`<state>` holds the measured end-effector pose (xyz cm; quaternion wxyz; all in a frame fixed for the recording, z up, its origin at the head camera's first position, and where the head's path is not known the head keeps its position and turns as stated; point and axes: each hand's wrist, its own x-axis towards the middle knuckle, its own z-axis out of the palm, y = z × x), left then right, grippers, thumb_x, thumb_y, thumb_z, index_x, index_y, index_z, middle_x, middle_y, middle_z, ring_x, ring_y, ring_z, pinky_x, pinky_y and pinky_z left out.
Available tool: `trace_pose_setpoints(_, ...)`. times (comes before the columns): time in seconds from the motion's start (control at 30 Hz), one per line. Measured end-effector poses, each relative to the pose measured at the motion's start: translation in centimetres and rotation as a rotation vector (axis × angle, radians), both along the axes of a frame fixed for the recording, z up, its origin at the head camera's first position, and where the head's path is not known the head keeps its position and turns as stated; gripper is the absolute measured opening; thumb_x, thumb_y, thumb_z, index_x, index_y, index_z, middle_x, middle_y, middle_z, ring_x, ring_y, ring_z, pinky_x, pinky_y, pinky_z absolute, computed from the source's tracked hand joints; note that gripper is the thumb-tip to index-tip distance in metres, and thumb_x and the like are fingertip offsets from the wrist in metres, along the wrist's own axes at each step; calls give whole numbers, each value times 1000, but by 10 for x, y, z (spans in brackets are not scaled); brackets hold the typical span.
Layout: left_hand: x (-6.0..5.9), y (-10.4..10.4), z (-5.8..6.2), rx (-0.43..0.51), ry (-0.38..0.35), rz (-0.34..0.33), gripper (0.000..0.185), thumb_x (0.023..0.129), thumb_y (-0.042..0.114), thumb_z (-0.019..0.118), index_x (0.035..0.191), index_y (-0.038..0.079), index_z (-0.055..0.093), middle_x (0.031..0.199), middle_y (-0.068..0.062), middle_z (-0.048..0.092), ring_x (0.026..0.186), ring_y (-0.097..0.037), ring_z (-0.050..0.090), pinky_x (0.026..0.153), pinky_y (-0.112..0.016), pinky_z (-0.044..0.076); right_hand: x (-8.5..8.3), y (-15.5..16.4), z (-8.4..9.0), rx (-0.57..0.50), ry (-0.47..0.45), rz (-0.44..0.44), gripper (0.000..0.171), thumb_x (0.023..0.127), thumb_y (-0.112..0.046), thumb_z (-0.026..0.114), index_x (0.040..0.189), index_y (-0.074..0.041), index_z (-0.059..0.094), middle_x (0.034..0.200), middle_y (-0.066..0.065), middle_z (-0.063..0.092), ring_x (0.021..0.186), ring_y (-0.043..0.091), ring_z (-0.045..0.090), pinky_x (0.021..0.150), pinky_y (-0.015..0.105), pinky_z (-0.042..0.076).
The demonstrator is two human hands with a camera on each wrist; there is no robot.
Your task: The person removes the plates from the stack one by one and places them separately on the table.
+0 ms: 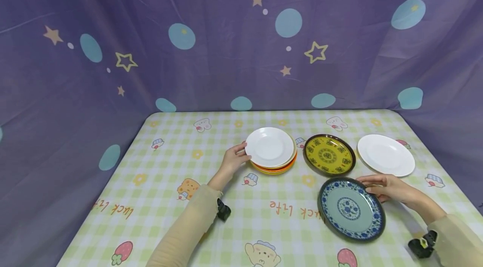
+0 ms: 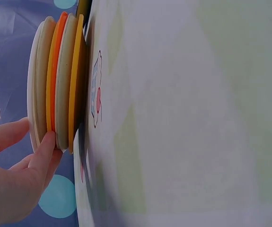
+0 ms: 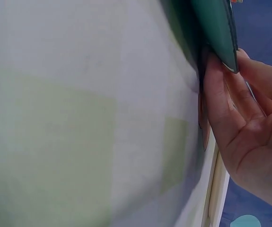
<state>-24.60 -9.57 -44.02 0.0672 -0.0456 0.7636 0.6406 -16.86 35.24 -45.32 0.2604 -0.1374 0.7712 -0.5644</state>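
L hand (image 1: 235, 159) grips the left rim of a plate stack (image 1: 272, 151): thumb on the top white plate, fingers (image 2: 45, 150) curled under the rims. In the left wrist view the stack shows a white plate, then cream, orange, cream & yellow edges, bottom one resting on the table (image 1: 170, 200). Stack sits about mid-table, nearer the far edge.

R hand (image 1: 388, 187) holds the right rim of the blue-patterned plate (image 1: 351, 208), fingers (image 3: 221, 90) tucked under its edge, thumb on top; that side looks tilted up off the cloth, near side still down. This plate is toward the near right of the table, just in front of the yellow plate w/ dark rim (image 1: 329, 154).

Yellow plate lies flat just right of the stack, close but apart. A single white plate (image 1: 385, 154) lies flat farther right, near the right edge. Table wears a green-checked cartoon cloth; purple star-print backdrop (image 1: 226, 40) behind.
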Motion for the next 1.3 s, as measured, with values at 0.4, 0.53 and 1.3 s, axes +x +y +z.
trace_pose_setpoints(0.4,2,1,2,4,12,9,50,77,-7,60,125,-1,47,137,-6,38,113,-26,49,88,-29,48,-1,-2,1,36,2,-17,31,88,-11,53,118,-15,57,104,-6,63,76,13,62,58,32,55)
trace_pose_setpoints(0.53,2,1,2,14,18,6,50,77,-7,60,125,-1,47,138,-6,37,113,-26,48,88,-29,48,-1,-3,1,45,5,-27,31,87,-11,54,118,-13,58,102,-5,64,63,7,57,50,24,51)
trace_pose_setpoints(1.3,2,1,4,15,-2,8,51,77,-7,60,125,-1,47,136,-7,39,112,-26,50,87,-29,48,-10,-25,18,276,254,-215,39,82,-6,57,116,12,50,104,26,59,72,11,64,62,26,55)
